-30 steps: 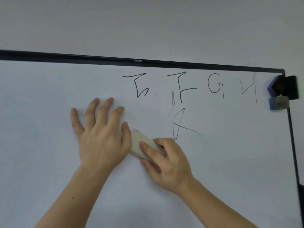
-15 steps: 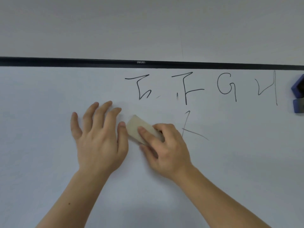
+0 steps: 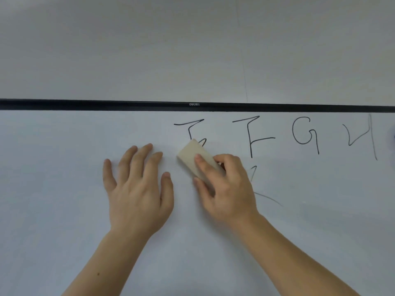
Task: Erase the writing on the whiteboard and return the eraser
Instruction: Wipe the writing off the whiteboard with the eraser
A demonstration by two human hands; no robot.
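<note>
A whiteboard (image 3: 64, 146) with a black top frame fills the lower part of the view. Black handwriting (image 3: 303, 133) runs in a row under the frame at centre and right, with faint leftover strokes (image 3: 267, 198) below it. My right hand (image 3: 226, 189) grips a beige eraser (image 3: 190, 155) and presses it flat on the board, its upper end over the bottom of the leftmost character (image 3: 190, 127). My left hand (image 3: 139, 189) lies flat on the board with fingers spread, just left of the eraser and apart from it.
A pale wall (image 3: 192, 43) rises above the board's black frame (image 3: 85, 104). A dark blurred shape (image 3: 392, 137) shows at the right edge of the view, on the board.
The eraser in my right hand has slid up and to the right, from beside my left thumb to the leftmost character. More of the lower strokes have been wiped away. The view shifted left.
</note>
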